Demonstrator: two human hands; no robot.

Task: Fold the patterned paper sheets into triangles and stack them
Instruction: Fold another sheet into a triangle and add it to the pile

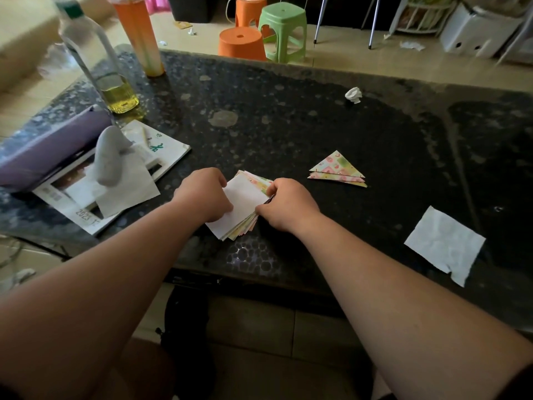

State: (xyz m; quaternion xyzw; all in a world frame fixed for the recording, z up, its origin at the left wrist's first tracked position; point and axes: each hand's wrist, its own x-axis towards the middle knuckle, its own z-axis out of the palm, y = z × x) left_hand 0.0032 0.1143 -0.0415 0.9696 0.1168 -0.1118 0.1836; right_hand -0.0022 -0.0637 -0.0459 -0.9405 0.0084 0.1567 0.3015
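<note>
A stack of square patterned paper sheets (241, 207) lies near the front edge of the dark stone table (288, 125), its top sheet showing a white back. My left hand (203, 194) holds the top sheet at its left side with curled fingers. My right hand (287, 204) pinches the right edge of the stack. To the right, a small stack of folded patterned triangles (337, 170) rests on the table, apart from both hands.
A white tissue (445, 245) lies at the right front. A crumpled paper ball (353, 95) sits farther back. On the left are magazines (121, 180) with a grey stone, a purple box (49, 148), an oil bottle (98, 59) and an orange cup (138, 33). Stools stand beyond.
</note>
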